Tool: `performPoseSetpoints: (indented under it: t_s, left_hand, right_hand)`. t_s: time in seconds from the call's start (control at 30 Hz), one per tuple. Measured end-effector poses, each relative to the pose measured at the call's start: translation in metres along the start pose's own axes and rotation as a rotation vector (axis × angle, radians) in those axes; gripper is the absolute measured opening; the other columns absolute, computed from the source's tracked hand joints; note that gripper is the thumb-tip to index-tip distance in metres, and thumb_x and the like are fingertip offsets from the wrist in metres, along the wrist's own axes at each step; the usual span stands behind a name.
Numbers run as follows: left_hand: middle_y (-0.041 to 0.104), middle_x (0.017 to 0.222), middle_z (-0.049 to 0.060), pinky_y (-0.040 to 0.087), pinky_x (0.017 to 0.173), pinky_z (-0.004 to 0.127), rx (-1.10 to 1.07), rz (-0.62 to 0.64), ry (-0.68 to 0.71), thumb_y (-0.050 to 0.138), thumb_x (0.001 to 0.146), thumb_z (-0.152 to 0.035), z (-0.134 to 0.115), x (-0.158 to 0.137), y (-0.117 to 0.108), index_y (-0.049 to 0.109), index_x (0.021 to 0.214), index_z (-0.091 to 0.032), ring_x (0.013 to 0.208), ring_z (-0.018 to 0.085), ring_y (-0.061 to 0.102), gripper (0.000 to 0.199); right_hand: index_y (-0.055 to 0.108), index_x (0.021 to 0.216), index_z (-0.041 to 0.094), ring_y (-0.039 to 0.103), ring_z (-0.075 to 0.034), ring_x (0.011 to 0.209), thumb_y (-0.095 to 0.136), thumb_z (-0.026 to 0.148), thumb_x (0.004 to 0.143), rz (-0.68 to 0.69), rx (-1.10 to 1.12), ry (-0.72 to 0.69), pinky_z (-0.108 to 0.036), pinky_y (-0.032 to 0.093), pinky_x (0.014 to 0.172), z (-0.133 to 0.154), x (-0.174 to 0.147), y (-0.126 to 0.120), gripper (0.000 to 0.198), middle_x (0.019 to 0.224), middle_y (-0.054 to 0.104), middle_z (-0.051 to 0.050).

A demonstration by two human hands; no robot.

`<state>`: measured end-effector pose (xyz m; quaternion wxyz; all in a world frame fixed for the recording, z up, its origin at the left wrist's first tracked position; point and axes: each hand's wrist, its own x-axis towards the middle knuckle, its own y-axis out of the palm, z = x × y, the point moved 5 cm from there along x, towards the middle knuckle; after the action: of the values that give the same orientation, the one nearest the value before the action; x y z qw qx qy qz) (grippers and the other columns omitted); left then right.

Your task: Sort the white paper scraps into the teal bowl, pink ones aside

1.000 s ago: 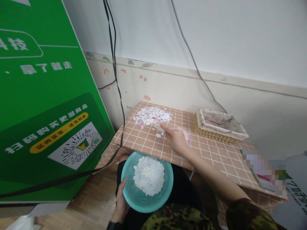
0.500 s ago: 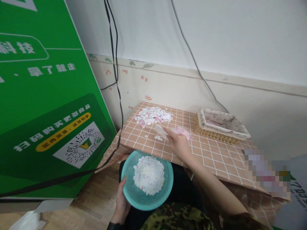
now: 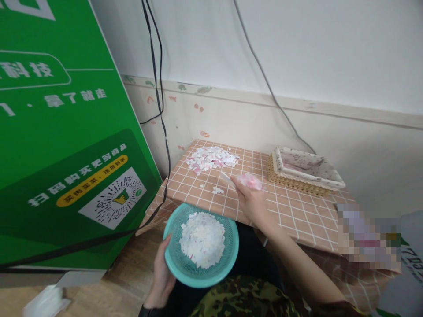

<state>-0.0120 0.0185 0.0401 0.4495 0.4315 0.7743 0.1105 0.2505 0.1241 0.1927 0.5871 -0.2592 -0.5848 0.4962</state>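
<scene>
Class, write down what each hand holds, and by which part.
Left hand: teal colander, by its left rim. Right hand: white strip, by its near end.

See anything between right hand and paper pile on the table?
Nothing visible blocks the right hand; only its pale strip and checked tablecloth lie between it and the paper pile. Loose scraps sit nearer the front edge.

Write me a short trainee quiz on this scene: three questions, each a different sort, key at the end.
1. Multiple choice: What fills the teal colander?
a) spoons
b) pale scraps
c) apples
2. True or false: The lined wicker basket stands on the table.
3. Short answer: What is each hand holding?

Key:
1. b
2. True
3. Left hand: the colander's rim; right hand: a thin pale piece.
</scene>
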Motion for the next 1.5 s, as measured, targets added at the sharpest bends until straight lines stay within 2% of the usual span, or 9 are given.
performPoseSetpoints:
  t_s: [0.2, 0.43, 0.57, 0.73, 0.9, 1.1, 1.17, 1.3, 1.5]
  left_hand:
    - [0.074, 0.080, 0.006, 0.050, 0.082, 0.038, 0.012, 0.039, -0.024, 0.065, 0.071, -0.027, -0.004, 0.000, 0.002, 0.071, 0.086, -0.014, 0.076, 0.023, 0.068, 0.021]
    - [0.074, 0.078, 0.006, 0.050, 0.082, 0.040, -0.006, 0.055, -0.006, 0.065, 0.070, -0.025, -0.009, -0.002, 0.006, 0.071, 0.085, -0.014, 0.078, 0.025, 0.068, 0.020]
    - [0.074, 0.078, 0.006, 0.050, 0.081, 0.037, -0.003, 0.059, -0.005, 0.065, 0.070, -0.026, -0.009, -0.001, 0.006, 0.071, 0.084, -0.014, 0.074, 0.023, 0.068, 0.019]
    - [0.074, 0.077, 0.006, 0.051, 0.080, 0.037, 0.011, 0.063, -0.007, 0.065, 0.070, -0.024, -0.010, -0.001, 0.006, 0.071, 0.083, -0.014, 0.073, 0.022, 0.068, 0.017]
    - [0.074, 0.078, 0.007, 0.051, 0.080, 0.038, 0.002, 0.093, -0.008, 0.065, 0.071, -0.026, -0.015, -0.004, 0.008, 0.070, 0.086, -0.013, 0.076, 0.024, 0.068, 0.020]
    - [0.074, 0.079, 0.006, 0.052, 0.079, 0.038, -0.021, 0.096, -0.004, 0.066, 0.072, -0.027, -0.017, -0.003, 0.006, 0.069, 0.092, -0.012, 0.076, 0.024, 0.068, 0.026]
    - [0.074, 0.081, 0.006, 0.051, 0.079, 0.038, -0.033, 0.110, 0.010, 0.066, 0.071, -0.027, -0.018, -0.003, 0.007, 0.069, 0.093, -0.013, 0.077, 0.024, 0.068, 0.026]
    - [0.074, 0.080, 0.006, 0.051, 0.081, 0.039, -0.031, 0.117, 0.026, 0.066, 0.071, -0.026, -0.019, -0.003, 0.008, 0.070, 0.089, -0.014, 0.080, 0.025, 0.068, 0.022]
    - [0.074, 0.082, 0.009, 0.050, 0.083, 0.041, -0.012, 0.094, 0.005, 0.065, 0.072, -0.029, -0.017, -0.002, 0.007, 0.070, 0.089, -0.013, 0.084, 0.028, 0.067, 0.024]
  right_hand:
    - [0.045, 0.136, 0.025, 0.059, -0.022, 0.068, 0.042, 0.010, 0.079, 0.054, -0.107, 0.019, -0.035, 0.041, 0.070, 0.001, 0.004, 0.005, 0.059, 0.076, 0.067, -0.009]
    - [0.047, 0.134, 0.025, 0.059, -0.020, 0.064, 0.039, 0.017, 0.084, 0.035, 0.073, -0.003, -0.033, 0.044, 0.065, 0.007, -0.008, -0.003, 0.051, 0.077, 0.067, -0.009]
    - [0.049, 0.133, 0.023, 0.059, -0.020, 0.063, 0.039, 0.015, 0.083, -0.003, -0.028, 0.070, -0.033, 0.043, 0.064, -0.005, 0.001, -0.003, 0.051, 0.074, 0.068, -0.009]
    - [0.048, 0.134, 0.021, 0.059, -0.021, 0.059, 0.039, 0.014, 0.081, 0.060, -0.085, 0.075, -0.032, 0.042, 0.062, -0.002, 0.009, 0.003, 0.053, 0.070, 0.067, -0.009]
    - [0.050, 0.131, 0.021, 0.060, -0.021, 0.068, 0.041, 0.015, 0.082, 0.066, 0.043, -0.016, -0.032, 0.043, 0.065, 0.011, -0.003, -0.006, 0.051, 0.082, 0.068, -0.011]
    - [0.053, 0.129, 0.022, 0.059, -0.018, 0.066, 0.042, 0.019, 0.086, 0.120, 0.301, -0.118, -0.030, 0.043, 0.063, 0.010, -0.018, -0.017, 0.045, 0.079, 0.067, -0.008]
    - [0.054, 0.128, 0.024, 0.058, -0.017, 0.065, 0.044, 0.021, 0.087, 0.107, 0.320, -0.147, -0.029, 0.042, 0.062, 0.007, -0.017, -0.018, 0.043, 0.079, 0.067, -0.008]
    - [0.056, 0.126, 0.025, 0.050, -0.013, 0.051, 0.043, 0.024, 0.089, 0.082, 0.283, -0.196, -0.027, 0.039, 0.055, 0.002, -0.011, -0.013, 0.039, 0.066, 0.064, -0.004]
    - [0.049, 0.132, 0.026, 0.057, -0.012, 0.062, 0.047, 0.020, 0.088, 0.188, 0.428, -0.312, -0.025, 0.043, 0.060, 0.010, -0.025, -0.018, 0.045, 0.082, 0.069, -0.004]
